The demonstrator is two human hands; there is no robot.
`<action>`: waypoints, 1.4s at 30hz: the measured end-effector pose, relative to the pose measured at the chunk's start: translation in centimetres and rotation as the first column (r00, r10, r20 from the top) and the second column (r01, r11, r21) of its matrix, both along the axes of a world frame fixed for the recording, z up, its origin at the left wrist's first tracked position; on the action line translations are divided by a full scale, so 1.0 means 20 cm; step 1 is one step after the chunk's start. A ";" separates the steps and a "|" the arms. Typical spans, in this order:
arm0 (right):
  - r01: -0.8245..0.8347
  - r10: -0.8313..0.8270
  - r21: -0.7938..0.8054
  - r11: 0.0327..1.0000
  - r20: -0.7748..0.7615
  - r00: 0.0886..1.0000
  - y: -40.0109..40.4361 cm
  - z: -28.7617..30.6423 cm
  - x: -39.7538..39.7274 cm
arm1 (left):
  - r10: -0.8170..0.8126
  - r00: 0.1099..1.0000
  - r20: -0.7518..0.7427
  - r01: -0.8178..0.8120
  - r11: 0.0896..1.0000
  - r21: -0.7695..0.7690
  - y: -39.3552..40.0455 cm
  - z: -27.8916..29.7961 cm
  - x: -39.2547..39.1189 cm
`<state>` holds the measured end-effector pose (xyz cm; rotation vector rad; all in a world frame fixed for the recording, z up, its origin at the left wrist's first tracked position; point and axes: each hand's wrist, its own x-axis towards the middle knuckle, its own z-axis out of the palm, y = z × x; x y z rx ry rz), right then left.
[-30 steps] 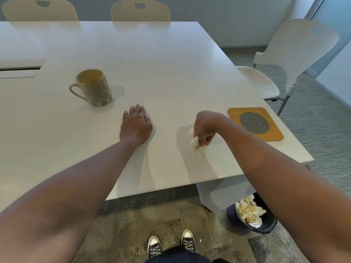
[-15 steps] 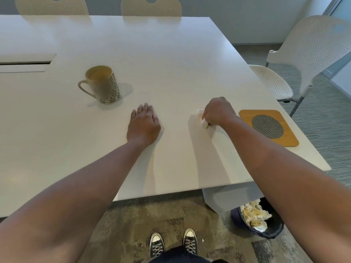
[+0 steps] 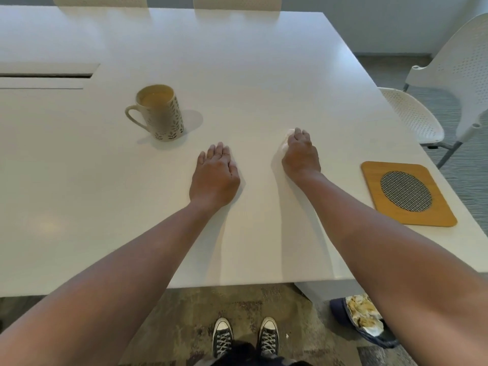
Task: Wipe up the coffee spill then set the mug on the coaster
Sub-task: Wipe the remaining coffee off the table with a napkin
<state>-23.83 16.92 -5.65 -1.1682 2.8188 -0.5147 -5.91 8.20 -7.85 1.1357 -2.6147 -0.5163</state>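
Observation:
A cream mug (image 3: 159, 113) with a leaf pattern and coffee inside stands on the white table (image 3: 237, 62), its handle pointing left. My left hand (image 3: 214, 178) lies flat on the table, right of and nearer than the mug. My right hand (image 3: 299, 155) holds a crumpled white paper tissue (image 3: 286, 140) pressed to the tabletop; only the tissue's left edge shows. A square wooden coaster (image 3: 406, 192) with a round mesh centre lies near the table's right edge, right of that hand. No spill is visible on the surface.
A white perforated chair (image 3: 449, 83) stands off the table's right side. Two more chair backs show at the far edge. A dark bin (image 3: 361, 318) holding used tissues sits on the floor under the near right corner. A cable slot (image 3: 45, 75) opens at the table's left.
My right hand with the tissue has slid away from me across the tabletop. My left hand has stayed flat in place.

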 end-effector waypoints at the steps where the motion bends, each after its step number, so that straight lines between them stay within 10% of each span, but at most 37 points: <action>1: -0.011 0.011 0.016 1.000 0.022 1.000 -0.03 0.00 0.01 | 0.003 1.000 -0.002 -0.003 1.000 -0.003 0.00 0.00 0.00; 20: -0.610 0.609 0.028 0.792 0.035 0.792 -0.47 0.09 0.28 | 0.057 0.998 -0.041 -0.058 0.998 -0.006 0.01 0.03 0.02; 29: -0.479 0.480 0.045 0.877 -0.146 0.865 -0.50 0.16 0.32 | 0.040 0.999 -0.023 -0.041 0.999 -0.028 0.02 0.04 0.02; 42: -0.243 0.250 -0.103 0.965 0.064 0.966 -0.46 0.19 0.37 | 0.125 0.992 0.003 -0.125 0.992 -0.014 -0.02 0.03 0.13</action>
